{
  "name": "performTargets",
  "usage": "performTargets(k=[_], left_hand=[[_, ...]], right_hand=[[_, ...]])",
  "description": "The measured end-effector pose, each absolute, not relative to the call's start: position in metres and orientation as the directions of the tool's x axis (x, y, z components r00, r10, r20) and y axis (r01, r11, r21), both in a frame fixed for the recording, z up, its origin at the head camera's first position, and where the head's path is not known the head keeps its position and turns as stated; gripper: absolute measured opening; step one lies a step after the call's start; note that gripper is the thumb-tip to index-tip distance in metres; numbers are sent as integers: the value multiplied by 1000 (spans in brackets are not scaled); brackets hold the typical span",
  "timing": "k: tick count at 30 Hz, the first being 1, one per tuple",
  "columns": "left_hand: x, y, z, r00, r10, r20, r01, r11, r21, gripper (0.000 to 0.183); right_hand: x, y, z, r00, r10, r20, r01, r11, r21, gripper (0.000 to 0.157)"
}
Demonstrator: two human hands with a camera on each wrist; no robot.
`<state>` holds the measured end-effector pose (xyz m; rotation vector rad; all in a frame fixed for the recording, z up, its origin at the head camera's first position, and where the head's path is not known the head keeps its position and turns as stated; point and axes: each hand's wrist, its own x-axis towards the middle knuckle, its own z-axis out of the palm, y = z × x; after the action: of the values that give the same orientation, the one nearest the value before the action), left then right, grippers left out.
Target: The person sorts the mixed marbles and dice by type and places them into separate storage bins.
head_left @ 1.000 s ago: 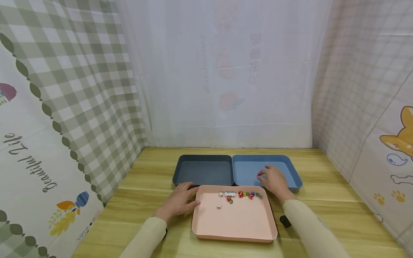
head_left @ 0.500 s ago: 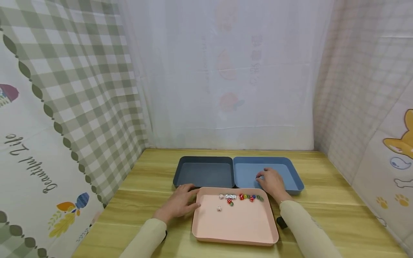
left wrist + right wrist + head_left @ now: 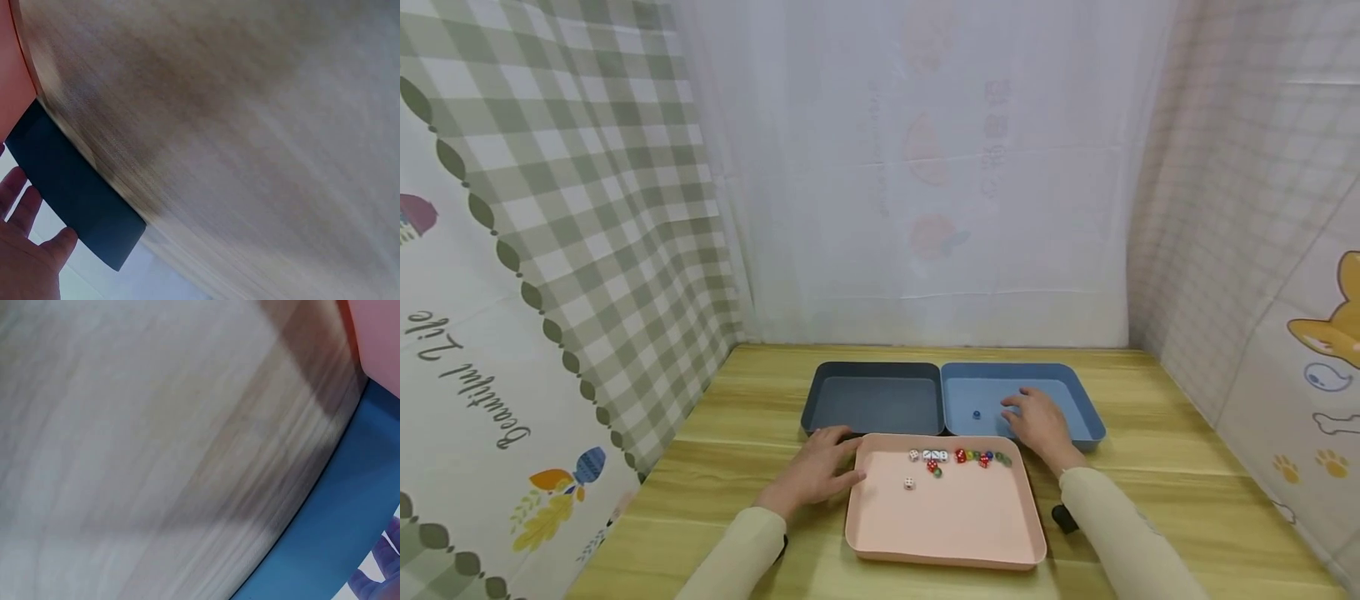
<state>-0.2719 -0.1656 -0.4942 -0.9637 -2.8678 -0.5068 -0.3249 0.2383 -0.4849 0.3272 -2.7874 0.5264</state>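
A small blue marble [image 3: 977,414] lies on the floor of the light blue tray [image 3: 1067,400]. My right hand [image 3: 1037,425] hovers over that tray to the marble's right, thumb and fingers apart with nothing between them. On the left, my left hand [image 3: 816,471] has its fingertips right at the left rim of the pink tray [image 3: 940,525], fingers loosely spread. Along the pink tray's far side lie white dice [image 3: 935,456], red dice [image 3: 961,456] and several coloured marbles [image 3: 1004,458]. One white die [image 3: 909,482] sits apart, nearer the middle.
A dark grey-blue tray [image 3: 880,404] stands behind the pink one, side by side with the light blue tray. All three trays rest on a wood-grain table [image 3: 730,450]. Fabric curtains [image 3: 925,208] enclose the back and both sides.
My right hand's pinching fingers have parted and drawn slightly right. The blue marble now shows in the light blue tray. My left hand has stayed at the pink tray.
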Motion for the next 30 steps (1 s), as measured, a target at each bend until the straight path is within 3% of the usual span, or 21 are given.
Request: performTargets(k=[14, 30], left_hand=[[-272, -166, -496, -790, 579, 200, 613, 739, 281, 53], [-272, -166, -500, -796, 567, 211, 605, 747, 276, 53]], right_hand=[[-317, 249, -482, -903, -226, 366, -336, 902, -272, 19], [-303, 250, -479, -891, -264, 368, -386, 868, -312, 18]])
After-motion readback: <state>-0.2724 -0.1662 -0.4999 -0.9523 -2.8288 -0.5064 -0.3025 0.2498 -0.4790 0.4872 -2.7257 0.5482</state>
